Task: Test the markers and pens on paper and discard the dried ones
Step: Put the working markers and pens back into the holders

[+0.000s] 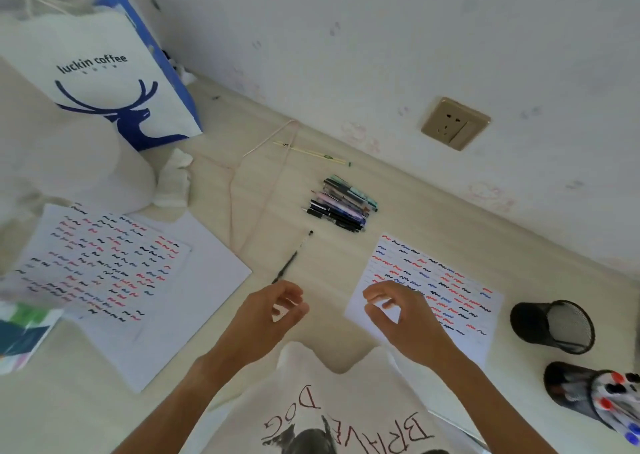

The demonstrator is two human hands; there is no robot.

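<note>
From the head camera, the person's left hand (273, 310) hovers above the pale floor (398, 214) with its fingers loosely curled and nothing in them. A black pen (292, 258) lies on the floor just beyond that hand, its near end close to the fingertips; whether they touch is hard to tell. The right hand (398, 311) hangs over the near left corner of a sheet of paper (429, 287) covered in red, blue and black squiggles, fingers also loosely curled and holding nothing.

A bundle of pens (341, 204) lies farther out, between the single pen and the wall (381, 38), with bare floor between it and both hands. Left of the hands a second marked sheet (100, 256) rests on larger white paper (204, 280), whose right edge stops short of the single pen. A coffee bag (104, 72) stands in the far left corner.

At the right edge, an empty mesh cup (554, 325) lies on its side, well apart from the sheet, and a second holder (588, 394) below it is full of markers. A socket (455, 122) sits on the wall.
</note>
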